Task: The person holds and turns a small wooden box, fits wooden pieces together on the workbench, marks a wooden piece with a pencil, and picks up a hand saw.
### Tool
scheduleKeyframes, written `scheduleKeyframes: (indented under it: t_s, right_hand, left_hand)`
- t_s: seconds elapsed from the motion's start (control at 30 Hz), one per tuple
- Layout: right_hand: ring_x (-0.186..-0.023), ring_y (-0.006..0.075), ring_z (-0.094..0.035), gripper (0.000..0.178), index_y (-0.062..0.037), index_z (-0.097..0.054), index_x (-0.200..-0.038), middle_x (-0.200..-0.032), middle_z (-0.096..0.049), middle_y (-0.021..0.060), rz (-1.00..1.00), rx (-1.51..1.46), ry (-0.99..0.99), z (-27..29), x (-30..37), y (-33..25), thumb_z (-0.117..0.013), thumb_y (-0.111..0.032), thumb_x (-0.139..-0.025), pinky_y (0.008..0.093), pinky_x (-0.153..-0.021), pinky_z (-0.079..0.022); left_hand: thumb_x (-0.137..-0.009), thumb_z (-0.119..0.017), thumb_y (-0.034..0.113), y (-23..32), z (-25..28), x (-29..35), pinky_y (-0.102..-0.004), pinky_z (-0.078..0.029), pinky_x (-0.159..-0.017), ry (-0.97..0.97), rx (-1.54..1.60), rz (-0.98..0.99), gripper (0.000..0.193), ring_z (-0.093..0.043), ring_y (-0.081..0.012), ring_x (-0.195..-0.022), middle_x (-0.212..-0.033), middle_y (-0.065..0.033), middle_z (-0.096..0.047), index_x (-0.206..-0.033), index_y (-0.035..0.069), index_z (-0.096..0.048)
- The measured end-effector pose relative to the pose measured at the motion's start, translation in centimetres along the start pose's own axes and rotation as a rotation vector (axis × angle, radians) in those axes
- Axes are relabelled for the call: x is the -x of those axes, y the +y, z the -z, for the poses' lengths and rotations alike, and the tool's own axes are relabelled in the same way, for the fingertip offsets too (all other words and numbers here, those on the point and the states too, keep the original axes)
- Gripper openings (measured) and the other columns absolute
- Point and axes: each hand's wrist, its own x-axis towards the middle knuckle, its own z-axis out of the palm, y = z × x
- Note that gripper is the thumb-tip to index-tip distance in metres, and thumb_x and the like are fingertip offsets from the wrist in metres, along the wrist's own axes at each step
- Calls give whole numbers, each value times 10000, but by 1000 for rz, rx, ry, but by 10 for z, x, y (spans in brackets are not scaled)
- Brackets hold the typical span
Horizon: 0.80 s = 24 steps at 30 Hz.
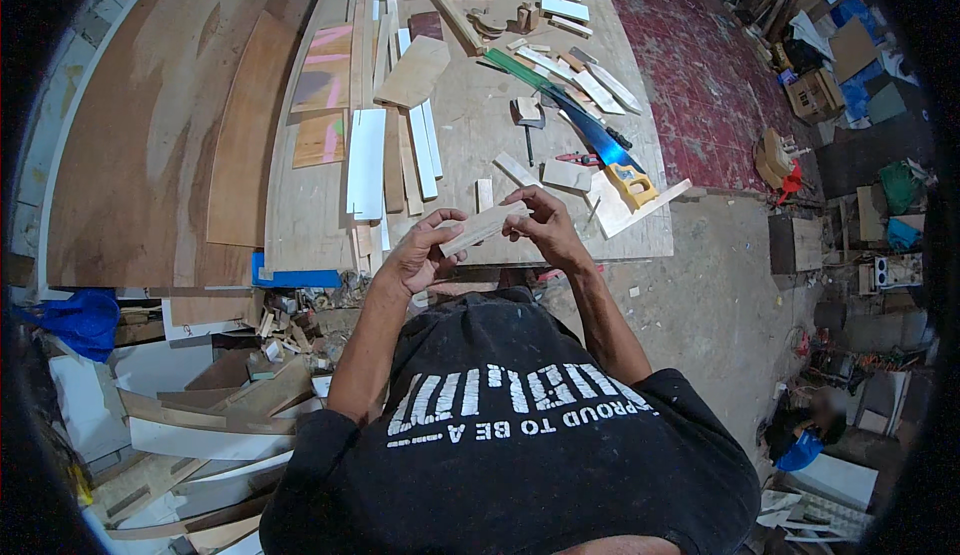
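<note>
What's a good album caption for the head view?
Left hand and right hand hold a small wood piece near the edge of a worktable bearing a yellow-handled saw and white strips.

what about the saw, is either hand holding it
No, the left hand and right hand hold a wooden strip; the saw lies on the table.

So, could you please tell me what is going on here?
A person holds a piece of wood between the left hand and right hand, at the table's near edge. A saw lies on the table to the right; a white board lies to the left.
</note>
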Motion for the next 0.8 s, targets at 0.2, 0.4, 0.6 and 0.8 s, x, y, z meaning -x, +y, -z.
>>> scheduleKeyframes:
  t_s: [0.2,0.4,0.6,0.8]
  right_hand:
    - [-849,159,-662,300,-10,-581,-1102,-1003,-652,97,-16,141,6,18,11,9,-729,-40,-843,279,-689,-538]
    - [-825,133,-640,326,-13,-577,-1107,-976,-653,78,-14,139,88,18,17,13,-749,-39,-832,269,-669,-530]
    - [-825,128,-615,314,-21,-587,-1101,-967,-631,63,-2,161,94,18,4,17,-753,-60,-837,270,-668,-513]
    - [-794,126,-598,289,-7,-596,-1087,-956,-637,70,-19,120,120,8,-12,17,-739,-36,-837,277,-664,-502]
  left_hand:
    - [-867,-705,131,-3,2,-19,-185,-484,-525,101,-158,-2,294,-578,-116,-637,-884,-72,-611,-1111,69,-555]
    - [-859,-710,156,-7,7,-34,-182,-496,-547,134,-181,11,248,-584,-95,-703,-889,-45,-619,-1050,70,-577]
    - [-861,-700,192,-3,6,-43,-174,-493,-558,233,-94,26,197,-589,-97,-713,-854,-34,-615,-998,81,-611]
    - [-842,-720,216,2,10,-42,-163,-480,-561,251,-42,-36,192,-574,-88,-694,-878,-26,-617,-961,104,-619]
